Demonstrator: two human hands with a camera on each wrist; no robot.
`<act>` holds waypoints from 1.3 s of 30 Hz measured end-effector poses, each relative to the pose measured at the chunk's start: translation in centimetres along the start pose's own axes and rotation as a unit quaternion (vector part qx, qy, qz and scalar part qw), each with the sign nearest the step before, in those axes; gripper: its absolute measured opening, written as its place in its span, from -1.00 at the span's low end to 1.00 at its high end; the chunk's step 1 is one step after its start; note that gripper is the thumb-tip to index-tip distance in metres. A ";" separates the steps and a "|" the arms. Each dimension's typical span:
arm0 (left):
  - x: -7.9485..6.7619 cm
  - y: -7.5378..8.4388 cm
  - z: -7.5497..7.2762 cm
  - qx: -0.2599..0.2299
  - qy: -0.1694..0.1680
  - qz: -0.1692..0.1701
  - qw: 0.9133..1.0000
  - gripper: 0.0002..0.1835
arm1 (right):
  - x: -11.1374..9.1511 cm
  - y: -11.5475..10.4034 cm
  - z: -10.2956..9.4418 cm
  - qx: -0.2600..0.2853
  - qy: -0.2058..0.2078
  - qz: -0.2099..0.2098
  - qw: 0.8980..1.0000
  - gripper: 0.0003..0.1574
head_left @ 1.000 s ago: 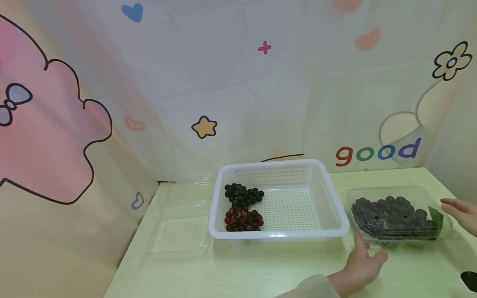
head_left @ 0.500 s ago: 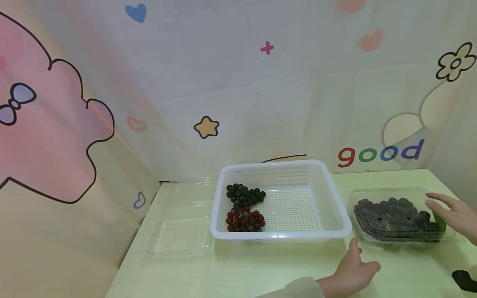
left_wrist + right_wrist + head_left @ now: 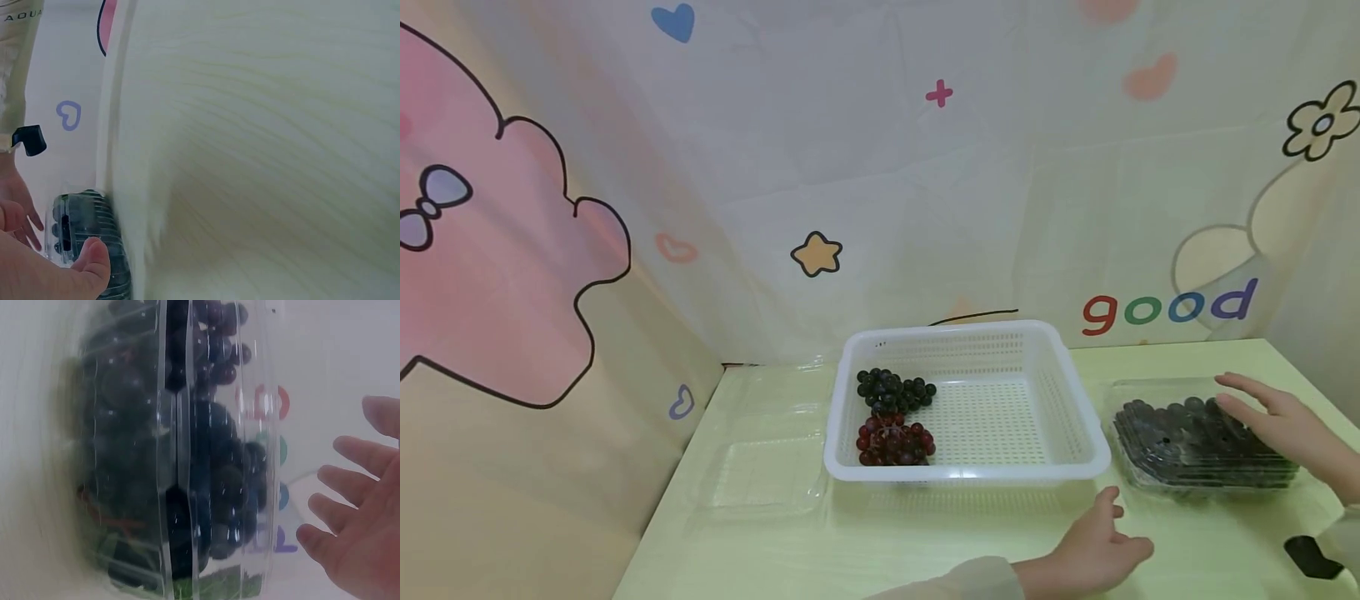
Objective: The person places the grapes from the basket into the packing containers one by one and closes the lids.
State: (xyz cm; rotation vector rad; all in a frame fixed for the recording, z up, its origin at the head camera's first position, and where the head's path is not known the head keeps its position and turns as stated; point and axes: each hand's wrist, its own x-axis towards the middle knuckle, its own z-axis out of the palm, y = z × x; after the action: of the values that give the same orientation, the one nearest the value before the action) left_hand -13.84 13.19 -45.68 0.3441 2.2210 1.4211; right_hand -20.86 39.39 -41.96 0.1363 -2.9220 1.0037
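Note:
A clear plastic clamshell box [image 3: 1195, 454] filled with dark grapes [image 3: 219, 481] sits on the right of the table, its lid down. Above the right part of the box hovers my right hand [image 3: 1281, 421]; in the right wrist view its fingers are spread and apart from the lid. My left hand [image 3: 1093, 546] is in front of the box, apart from it, index finger and thumb extended, holding nothing. Left of the box stands a white plastic basket [image 3: 966, 473]. At its left end lie a bunch of black grapes [image 3: 891, 390] and a bunch of red grapes [image 3: 895, 442].
On the left of the table [image 3: 760, 550] lies an open clear plastic container [image 3: 767, 475], its outline faint. A printed cloth [image 3: 925, 208] hangs behind the table and along the left side. A black band [image 3: 1311, 557] is at the right sleeve.
My right hand has moved left, from beside the box to over its right part. My left hand has drawn back toward the lower left, away from the box.

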 end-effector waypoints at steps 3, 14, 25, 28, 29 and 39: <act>-0.3 0.0 -0.5 0.009 -0.013 0.011 1.000 -0.37 | 0.1 -1.4 0.3 0.002 -0.011 -0.017 1.000 -0.28; -0.1 -0.5 -1.9 0.011 -0.087 0.001 0.996 -0.51 | 1.3 -4.1 2.0 0.004 -0.037 -0.094 0.995 -0.34; -1.5 0.1 -3.5 0.054 -0.073 0.040 0.995 -0.51 | 1.7 -7.3 3.4 0.008 -0.063 -0.122 0.990 -0.29; -1.9 0.2 -3.9 0.063 -0.072 0.049 0.994 -0.50 | 2.0 -7.9 3.8 0.019 -0.064 -0.135 0.989 -0.28; -2.0 0.2 -4.1 0.065 -0.072 0.052 0.994 -0.50 | 2.1 -8.1 4.0 0.019 -0.063 -0.141 0.988 -0.29; -2.6 0.2 -5.1 0.049 -0.089 0.054 0.993 -0.51 | 2.8 -9.7 5.5 0.008 -0.064 -0.138 0.988 -0.30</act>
State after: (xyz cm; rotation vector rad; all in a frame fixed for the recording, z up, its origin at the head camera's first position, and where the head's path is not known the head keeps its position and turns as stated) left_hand -14.31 8.12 -43.06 0.6093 2.1578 1.2846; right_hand -22.81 28.22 -40.19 0.6097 -2.8950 1.0065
